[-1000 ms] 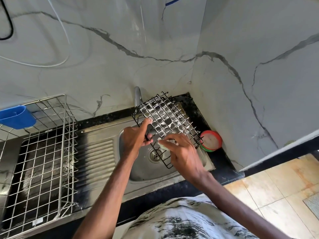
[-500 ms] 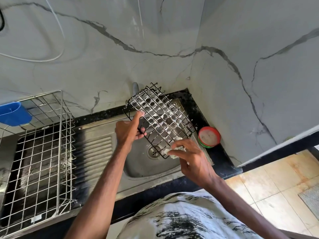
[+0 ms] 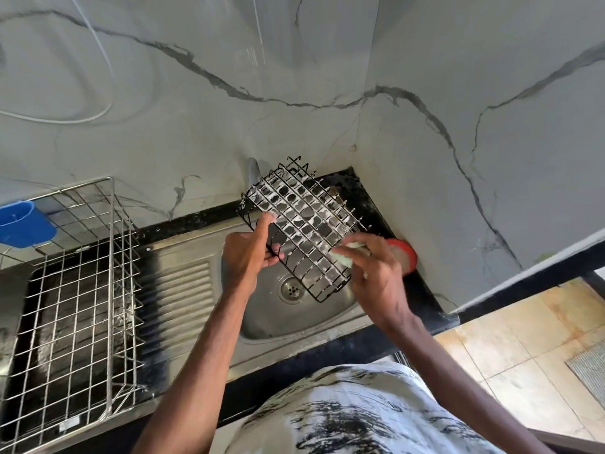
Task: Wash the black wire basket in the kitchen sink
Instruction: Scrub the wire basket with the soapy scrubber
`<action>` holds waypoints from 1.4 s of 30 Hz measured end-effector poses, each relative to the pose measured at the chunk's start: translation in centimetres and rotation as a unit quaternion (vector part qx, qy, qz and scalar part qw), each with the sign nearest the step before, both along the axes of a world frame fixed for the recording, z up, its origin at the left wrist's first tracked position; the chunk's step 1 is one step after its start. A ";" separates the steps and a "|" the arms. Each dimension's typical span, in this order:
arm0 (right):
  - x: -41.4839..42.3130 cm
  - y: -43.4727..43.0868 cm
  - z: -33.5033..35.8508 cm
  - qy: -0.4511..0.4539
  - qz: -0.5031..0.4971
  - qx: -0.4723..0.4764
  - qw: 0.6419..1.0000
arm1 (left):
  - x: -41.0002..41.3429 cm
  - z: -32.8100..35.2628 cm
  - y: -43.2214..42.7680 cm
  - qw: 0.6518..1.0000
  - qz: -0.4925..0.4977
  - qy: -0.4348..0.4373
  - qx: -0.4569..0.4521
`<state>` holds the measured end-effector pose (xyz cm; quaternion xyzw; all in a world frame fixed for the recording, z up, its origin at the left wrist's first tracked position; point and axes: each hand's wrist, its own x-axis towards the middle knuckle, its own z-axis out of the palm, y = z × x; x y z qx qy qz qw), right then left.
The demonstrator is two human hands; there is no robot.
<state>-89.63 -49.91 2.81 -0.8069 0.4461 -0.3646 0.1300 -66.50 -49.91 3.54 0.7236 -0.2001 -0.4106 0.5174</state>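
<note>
A steel sink [image 3: 262, 322] sits in a black bench [image 3: 422, 303] in a corner of grey-veined marble walls [image 3: 229, 60], with tan floor tiles [image 3: 523, 339] at the right. Above the bowl, the foam-flecked black wire basket [image 3: 304, 224] is held tilted. The left hand [image 3: 245, 253] grips its left edge with curled fingers, and the right hand [image 3: 376, 276] pinches a pale green sponge [image 3: 343, 257] against its right side. A wire drying rack [image 3: 82, 290] stands on the draining board, and a red-rimmed tub [image 3: 407, 257] sits in the corner.
</note>
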 end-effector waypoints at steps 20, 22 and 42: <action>-3.0 -4.3 -0.2 -0.033 -0.036 -0.029 0.998 | 0.4 -0.3 -0.3 1.000 0.007 0.012 -0.004; -2.7 -2.8 -0.6 -0.047 -0.017 -0.039 0.998 | 0.3 -0.4 -0.5 1.000 0.006 0.019 -0.002; -3.8 -2.0 -1.0 -0.036 0.043 -0.075 0.996 | 0.4 -0.1 0.5 0.999 -0.035 0.032 -0.004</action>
